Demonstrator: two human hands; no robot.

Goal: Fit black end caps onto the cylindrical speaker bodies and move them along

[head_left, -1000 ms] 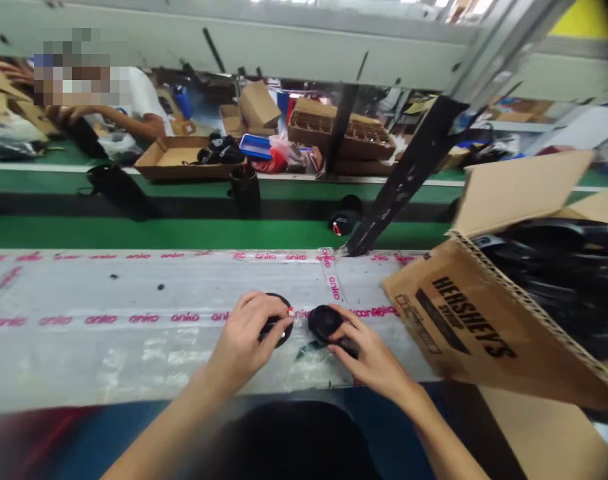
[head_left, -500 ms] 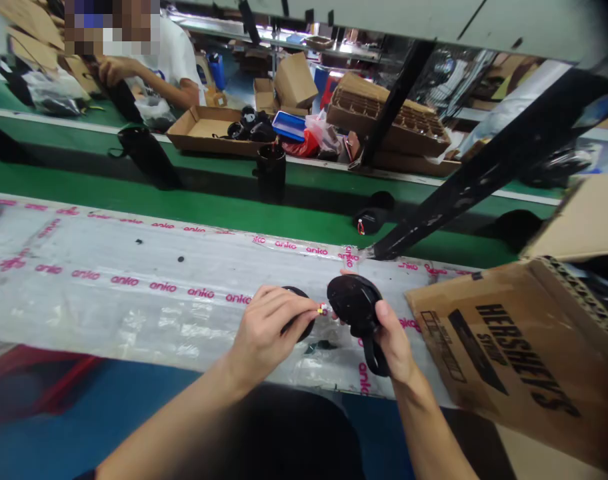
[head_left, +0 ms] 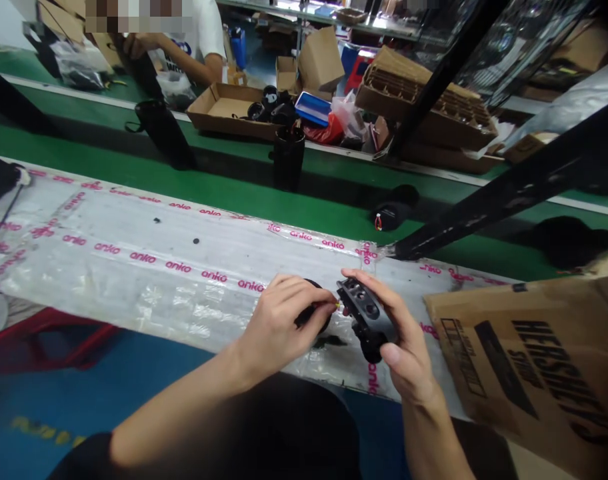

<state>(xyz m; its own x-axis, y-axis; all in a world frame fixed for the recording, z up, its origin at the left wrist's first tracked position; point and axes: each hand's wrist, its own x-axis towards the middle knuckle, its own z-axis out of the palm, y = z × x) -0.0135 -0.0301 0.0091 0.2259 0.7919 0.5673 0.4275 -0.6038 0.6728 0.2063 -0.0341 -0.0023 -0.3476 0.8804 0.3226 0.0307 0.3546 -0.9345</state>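
Pinching left hand (head_left: 288,315), curled right hand (head_left: 409,341)

Got a curved grey-and-black plastic-looking shell (head_left: 377,317), kinda tilted, near a half-hidden round black piece (head_left: 307,315) and a tiny yellow bit (head_left: 338,304).

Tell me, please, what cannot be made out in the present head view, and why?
All in the head view:
Round black part: mostly covered by the left hand.
Small yellow piece: too small to identify; whether it touches the grey part is unclear.
Grey part's outer side: partly hidden by the right hand.
Cardboard box: cut off by the right edge, contents out of sight.
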